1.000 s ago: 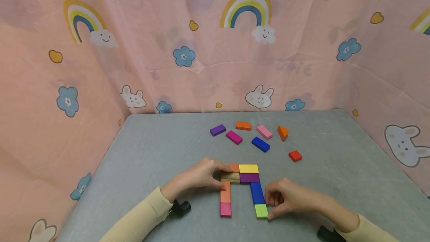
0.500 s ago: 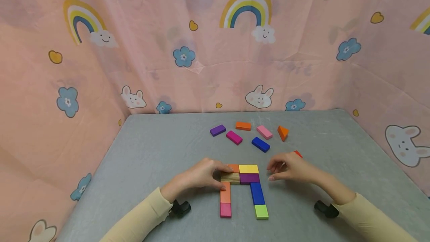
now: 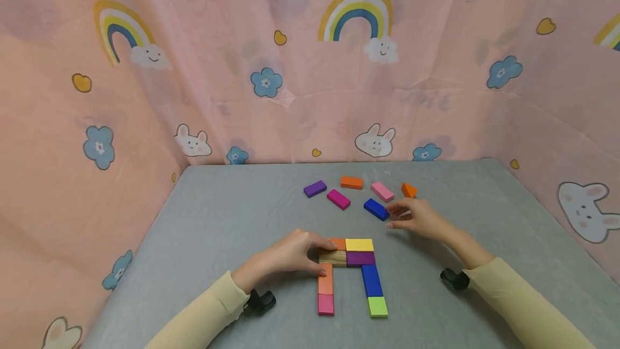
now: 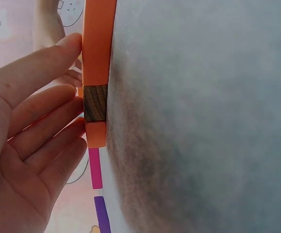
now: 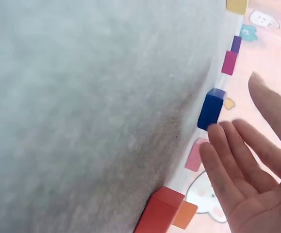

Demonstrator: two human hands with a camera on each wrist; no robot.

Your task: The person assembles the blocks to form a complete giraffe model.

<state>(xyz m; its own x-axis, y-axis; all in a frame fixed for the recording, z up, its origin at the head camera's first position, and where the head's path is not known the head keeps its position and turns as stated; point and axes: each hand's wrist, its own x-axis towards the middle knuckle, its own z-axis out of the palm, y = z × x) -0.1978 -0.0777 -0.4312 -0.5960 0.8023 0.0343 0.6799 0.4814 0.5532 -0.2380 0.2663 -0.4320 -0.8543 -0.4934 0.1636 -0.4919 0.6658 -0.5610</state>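
Flat coloured blocks form an arch on the table. Its top holds an orange block (image 3: pixel 338 243), a yellow block (image 3: pixel 359 245), a wood-grain block (image 3: pixel 334 258) and a purple block (image 3: pixel 360 258). The left leg is an orange block (image 3: pixel 326 282) above a pink one (image 3: pixel 326 305); the right leg is a blue block (image 3: pixel 372 281) above a green one (image 3: pixel 378 307). My left hand (image 3: pixel 293 252) touches the arch's upper left corner, fingers extended. Above the table, my right hand (image 3: pixel 420 218) hovers beside a loose blue block (image 3: pixel 375 209), thumb and fingers apart, holding nothing.
Behind the arch lie loose violet (image 3: pixel 315 188), magenta (image 3: pixel 338 199), orange (image 3: pixel 351 182) and light pink (image 3: pixel 382 191) blocks, plus an orange triangle (image 3: pixel 409 190). A red block (image 5: pixel 159 213) shows in the right wrist view; my right hand hides it in the head view.
My right hand has left the green block at the right leg and moved away from me to the loose blue block. My left hand stays put.
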